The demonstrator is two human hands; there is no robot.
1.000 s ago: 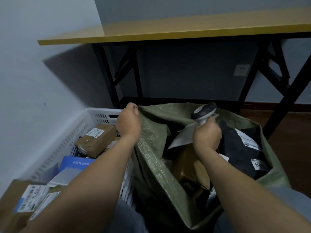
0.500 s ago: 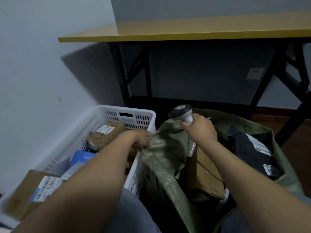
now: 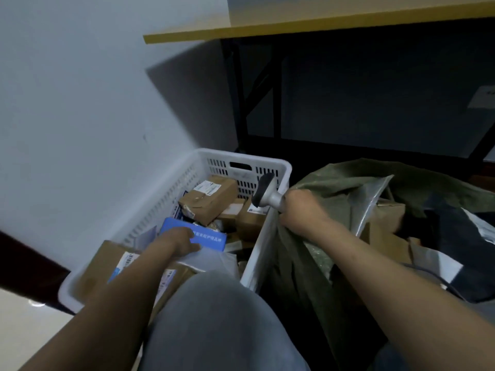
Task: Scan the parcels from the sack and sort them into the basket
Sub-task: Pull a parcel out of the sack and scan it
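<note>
- Your right hand (image 3: 300, 210) is curled tight round the handle of the scanner (image 3: 263, 194). The hand sits at the left rim of the sack (image 3: 345, 180).
- The scanner's dark head sticks out to the left, tilted upward, over the right wall of the basket (image 3: 241, 159).
- Your left hand (image 3: 178, 241) is down inside the basket, lying across the blue box (image 3: 211, 238) and the pale mailer (image 3: 211, 259) beside it.
- Its fingers point right and look fairly flat, but the picture is blurred there. You cannot tell whether they pinch either parcel or only rest on them.
- The basket is white and slotted. It stands against the wall on your left, and its right wall touches the sack.
- At the basket's far end a brown carton (image 3: 211, 199) with a white label lies tilted on other parcels, with smaller brown boxes (image 3: 249, 218) just to its right.
- A large flat carton (image 3: 107, 261) with a label fills the near left corner, partly under your forearm.
- The sack is green woven cloth with its mouth open, just right of the basket.
- Inside the sack are a clear plastic bag (image 3: 375, 202), a brown box (image 3: 385, 239) and a black mailer (image 3: 452, 236) with white labels.
- Your knee (image 3: 214, 322), in grey trousers, is between your arms at the basket's near edge.
- A table (image 3: 308, 22) with a yellow top and black legs stands behind both.
</note>
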